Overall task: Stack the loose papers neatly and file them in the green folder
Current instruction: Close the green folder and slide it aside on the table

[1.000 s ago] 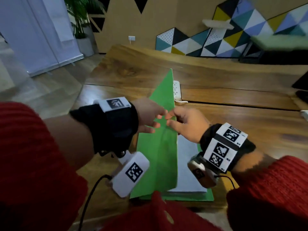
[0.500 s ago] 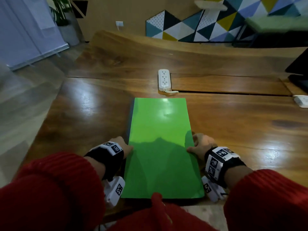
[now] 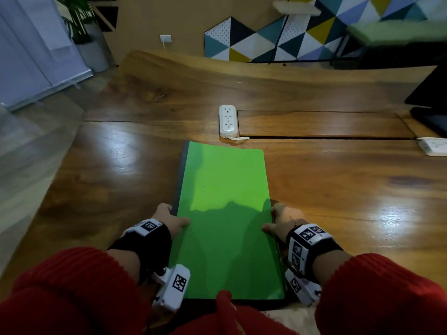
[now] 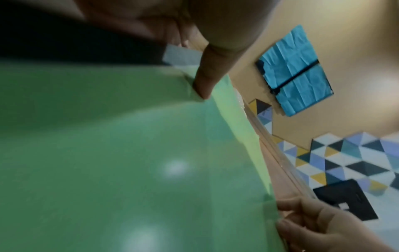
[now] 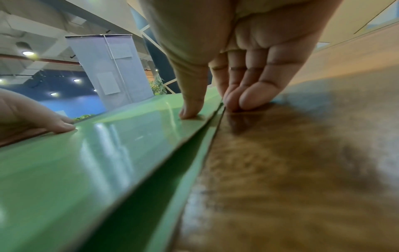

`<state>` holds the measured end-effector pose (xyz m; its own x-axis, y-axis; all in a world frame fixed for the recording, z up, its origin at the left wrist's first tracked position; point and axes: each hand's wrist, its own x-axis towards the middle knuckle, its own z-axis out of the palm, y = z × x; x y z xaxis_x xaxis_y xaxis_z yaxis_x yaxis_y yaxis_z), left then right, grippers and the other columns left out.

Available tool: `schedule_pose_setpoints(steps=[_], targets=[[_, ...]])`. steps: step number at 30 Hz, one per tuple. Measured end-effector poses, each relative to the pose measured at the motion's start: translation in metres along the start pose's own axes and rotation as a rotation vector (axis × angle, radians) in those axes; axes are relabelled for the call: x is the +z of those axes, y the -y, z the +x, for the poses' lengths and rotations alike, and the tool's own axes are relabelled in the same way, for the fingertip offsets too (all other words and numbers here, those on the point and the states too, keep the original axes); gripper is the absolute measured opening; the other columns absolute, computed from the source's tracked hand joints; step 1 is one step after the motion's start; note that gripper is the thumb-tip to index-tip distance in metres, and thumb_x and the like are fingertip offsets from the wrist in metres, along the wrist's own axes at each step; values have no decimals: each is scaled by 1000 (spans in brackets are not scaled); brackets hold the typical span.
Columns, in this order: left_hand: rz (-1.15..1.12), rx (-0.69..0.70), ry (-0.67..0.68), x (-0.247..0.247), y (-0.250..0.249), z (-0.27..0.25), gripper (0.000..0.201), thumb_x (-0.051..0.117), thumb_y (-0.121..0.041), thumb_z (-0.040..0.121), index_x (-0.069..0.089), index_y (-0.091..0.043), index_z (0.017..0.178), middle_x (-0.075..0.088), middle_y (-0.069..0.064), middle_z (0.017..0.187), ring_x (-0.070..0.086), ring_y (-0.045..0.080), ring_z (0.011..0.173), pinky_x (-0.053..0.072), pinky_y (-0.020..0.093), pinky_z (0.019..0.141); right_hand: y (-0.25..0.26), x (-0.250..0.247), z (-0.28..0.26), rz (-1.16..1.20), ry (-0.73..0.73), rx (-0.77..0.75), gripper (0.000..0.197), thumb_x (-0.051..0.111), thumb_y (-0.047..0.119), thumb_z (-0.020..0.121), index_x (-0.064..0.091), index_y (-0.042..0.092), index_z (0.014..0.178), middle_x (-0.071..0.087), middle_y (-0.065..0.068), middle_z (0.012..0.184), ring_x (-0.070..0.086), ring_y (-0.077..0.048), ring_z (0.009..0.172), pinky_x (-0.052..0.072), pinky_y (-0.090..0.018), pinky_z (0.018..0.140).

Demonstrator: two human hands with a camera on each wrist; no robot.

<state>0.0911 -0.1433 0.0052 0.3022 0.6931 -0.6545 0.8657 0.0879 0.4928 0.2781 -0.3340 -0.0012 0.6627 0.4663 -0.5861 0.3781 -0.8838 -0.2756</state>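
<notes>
Since the earlier frame the flat green card folder [image 3: 225,213] stays closed at lower centre, left hand [image 3: 169,220] and right hand [image 3: 281,221] pinching its side edges.

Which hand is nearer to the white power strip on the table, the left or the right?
Left, but only slightly. The power strip lies beyond the green folder, near its far left corner. The left hand holds the folder's left edge, and the right hand its right edge.

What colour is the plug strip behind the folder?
White. The plug strip shows best in the head view, just beyond the green folder.
</notes>
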Motion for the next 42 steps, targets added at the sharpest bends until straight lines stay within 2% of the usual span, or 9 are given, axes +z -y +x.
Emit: schedule_pose_setpoints(steps=[4, 10, 12, 15, 20, 25, 30, 34, 42], targets=[[-168, 153, 24, 1, -6, -4, 51, 64, -15, 83, 33, -15, 125, 51, 9, 124, 56, 36, 109, 46, 43, 96, -15, 0, 1, 129, -4, -15, 66, 74, 44, 71, 51, 13, 125, 60, -4, 121, 58, -24, 108, 49, -32, 89], [-327, 437, 53, -4, -60, -14, 37, 58, -2, 85, 39, -34, 85, 61, 14, 103, 61, 33, 95, 52, 53, 86, -50, -25, 1, 594, 91, -9, 48, 56, 29, 89, 46, 5, 130, 54, -15, 133, 55, -24, 114, 44, -33, 101], [-333, 474, 29, 4, -90, -10, 34, 60, -6, 84, 38, -32, 85, 60, 9, 96, 60, 28, 86, 52, 47, 84, -56, -46, 4, 711, 65, 17, 19, 51, 17, 93, 51, 9, 110, 58, -17, 112, 65, -16, 84, 54, -20, 77], [-363, 501, -55, 22, -142, 5, 37, 66, -10, 81, 41, -21, 107, 59, 1, 98, 58, 22, 90, 47, 35, 89, -61, -79, 21, 921, -151, 101, 9, 46, 2, 93, 52, 9, 96, 56, -16, 85, 58, -21, 57, 59, -39, 65], [-236, 486, 137, 57, -206, 46, 32, 49, -12, 92, 54, -5, 122, 64, 19, 114, 60, 31, 94, 50, 38, 84, -72, -129, 67, 728, -479, 222, 33, 44, 2, 93, 46, 4, 126, 60, -19, 114, 52, -24, 80, 47, -27, 59], [-22, 417, 312, 89, -224, 78, 30, 52, -12, 89, 58, 2, 115, 63, 23, 120, 63, 34, 102, 51, 42, 92, -91, -163, 113, 659, -378, 335, 41, 45, 4, 93, 42, 10, 133, 57, -19, 116, 54, -21, 69, 46, -31, 53], [278, 392, 322, 111, -231, 102, 28, 60, -25, 84, 63, -6, 104, 66, 15, 115, 63, 28, 101, 45, 25, 77, -103, -173, 155, 459, -244, 392, 43, 46, 6, 94, 41, 10, 136, 58, -20, 120, 56, -24, 72, 52, -23, 51], [236, 343, 266, 122, -236, 116, 33, 59, -27, 84, 63, -6, 110, 66, 11, 117, 62, 27, 103, 46, 26, 81, -105, -173, 179, 308, -183, 415, 42, 47, 8, 93, 44, 8, 134, 55, -21, 129, 57, -32, 95, 49, -31, 65], [140, 305, 154, 122, -236, 115, 13, 64, -26, 81, 59, -16, 88, 69, 10, 109, 63, 28, 100, 51, 37, 92, -112, -171, 184, 436, -217, 432, 33, 51, 4, 91, 53, 4, 123, 53, -15, 103, 45, -14, 58, 36, -23, 43]])
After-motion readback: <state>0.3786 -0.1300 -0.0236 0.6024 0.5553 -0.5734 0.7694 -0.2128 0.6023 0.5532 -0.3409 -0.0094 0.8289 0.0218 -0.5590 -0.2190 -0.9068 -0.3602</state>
